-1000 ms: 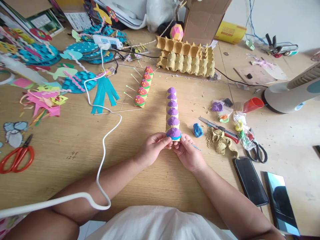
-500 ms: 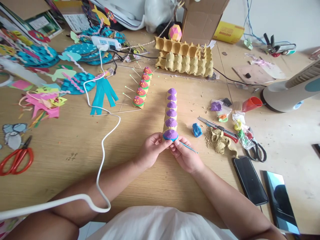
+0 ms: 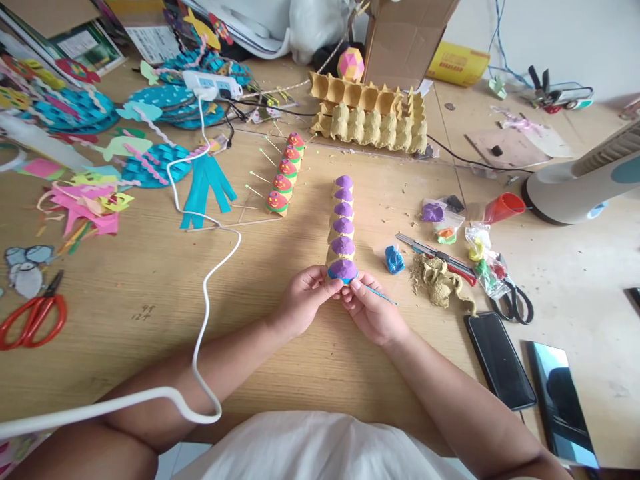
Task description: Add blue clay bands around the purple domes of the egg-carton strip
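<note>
An egg-carton strip [image 3: 343,227] topped with purple clay bumps lies lengthwise in front of me. My left hand [image 3: 309,297] grips its near end from the left, thumb on the blue edge. My right hand [image 3: 371,308] pinches a thin blue clay strand [image 3: 381,294] against the same end; the strand's loose tail sticks out to the right. Blue clay runs along the base of the nearest bump. A lump of blue clay [image 3: 395,260] sits on its wrapper to the right. Behind on the left stands a red and green caterpillar strip [image 3: 284,175] with pins in its sides.
A white cable [image 3: 206,287] crosses the left side and my left forearm. Red-handled scissors [image 3: 35,317] lie far left. Right are a cutter [image 3: 440,257], brown clay [image 3: 440,283], black scissors [image 3: 517,301] and a phone [image 3: 500,360]. Egg cartons [image 3: 373,123] stand behind.
The near end of the purple strip has shifted very slightly to the right. Both hands keep nearly the same place and hold.
</note>
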A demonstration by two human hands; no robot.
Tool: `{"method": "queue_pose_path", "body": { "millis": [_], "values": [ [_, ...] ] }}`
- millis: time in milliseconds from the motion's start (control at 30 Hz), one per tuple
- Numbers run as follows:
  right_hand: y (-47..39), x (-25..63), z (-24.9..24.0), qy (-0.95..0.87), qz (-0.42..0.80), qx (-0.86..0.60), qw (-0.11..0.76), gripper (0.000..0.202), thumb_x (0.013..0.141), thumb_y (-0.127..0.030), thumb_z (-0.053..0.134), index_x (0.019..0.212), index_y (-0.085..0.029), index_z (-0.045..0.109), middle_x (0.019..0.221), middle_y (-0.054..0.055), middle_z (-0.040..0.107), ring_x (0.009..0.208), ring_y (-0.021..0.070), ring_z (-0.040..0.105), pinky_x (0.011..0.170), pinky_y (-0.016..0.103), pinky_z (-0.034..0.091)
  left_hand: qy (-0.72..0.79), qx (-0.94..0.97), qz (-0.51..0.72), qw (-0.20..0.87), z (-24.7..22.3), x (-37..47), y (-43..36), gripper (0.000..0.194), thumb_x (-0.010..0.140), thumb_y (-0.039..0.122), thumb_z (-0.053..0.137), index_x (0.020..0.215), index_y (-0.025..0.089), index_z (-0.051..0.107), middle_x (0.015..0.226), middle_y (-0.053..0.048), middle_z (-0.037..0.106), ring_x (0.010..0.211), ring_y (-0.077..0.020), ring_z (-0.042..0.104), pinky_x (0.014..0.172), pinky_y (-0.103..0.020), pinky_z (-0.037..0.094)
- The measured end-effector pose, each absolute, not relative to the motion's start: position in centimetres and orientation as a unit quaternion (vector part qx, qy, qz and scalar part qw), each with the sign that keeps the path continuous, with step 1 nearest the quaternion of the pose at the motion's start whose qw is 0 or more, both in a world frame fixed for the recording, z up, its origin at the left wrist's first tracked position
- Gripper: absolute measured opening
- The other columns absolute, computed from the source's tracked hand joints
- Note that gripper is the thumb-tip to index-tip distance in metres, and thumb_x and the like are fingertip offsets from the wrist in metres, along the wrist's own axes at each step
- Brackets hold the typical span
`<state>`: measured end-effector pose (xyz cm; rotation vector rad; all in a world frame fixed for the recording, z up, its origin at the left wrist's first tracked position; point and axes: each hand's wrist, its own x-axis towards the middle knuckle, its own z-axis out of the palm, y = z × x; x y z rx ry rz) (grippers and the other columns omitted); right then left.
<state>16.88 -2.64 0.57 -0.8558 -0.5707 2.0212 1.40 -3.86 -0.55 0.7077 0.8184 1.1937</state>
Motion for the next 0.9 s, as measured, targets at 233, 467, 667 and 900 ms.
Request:
{"method": "queue_pose_path", "body": {
  "millis": [233,467,667,900],
  "values": [
    [-2.5,16.9,0.7,-0.228,0.806,-0.341,0.427,0.026,0.073,-0.039,0.091,0.079,-0.021,0.073,0.074,-0.002,0.07,0.067,0.0098,0.058,0.065,0.023,0.047,0.37,0.294,0.54,0.696,-0.2,1.5,-3.7,0.028,0.081,0.04,0.083,0.084,0.014,0.072,0.079,-0.004,0.072,0.075,-0.0147,0.066,0.075,-0.03,0.055],
    [-2.4,17.0,0.5,-0.223,0.806,-0.34,0.43,0.026,0.073,-0.038,0.091,0.078,-0.02,0.073,0.074,-0.001,0.069,0.065,0.0095,0.057,0.062,0.022,0.046,0.36,0.273,0.534,0.715,0.2,1.4,-3.6,0.029,0.081,0.042,0.082,0.082,0.014,0.074,0.076,-0.004,0.072,0.074,-0.0158,0.067,0.075,-0.032,0.055],
    [-2.4,17.0,0.6,-0.223,0.805,-0.341,0.431,0.026,0.072,-0.038,0.092,0.077,-0.02,0.073,0.073,-0.002,0.069,0.065,0.009,0.057,0.062,0.021,0.046,0.35,0.258,0.54,0.72,0.2,1.3,-3.6,0.026,0.08,0.039,0.083,0.08,0.015,0.076,0.075,-0.004,0.073,0.071,-0.0134,0.067,0.074,-0.028,0.055],
    [-2.4,17.1,0.7,-0.225,0.805,-0.34,0.431,0.026,0.072,-0.039,0.092,0.078,-0.02,0.074,0.074,-0.001,0.07,0.065,0.009,0.058,0.062,0.021,0.047,0.337,0.239,0.544,0.731,0.7,1.3,-3.4,0.027,0.078,0.039,0.086,0.076,0.014,0.076,0.074,-0.004,0.074,0.069,-0.0126,0.067,0.071,-0.027,0.057]
  ]
}}
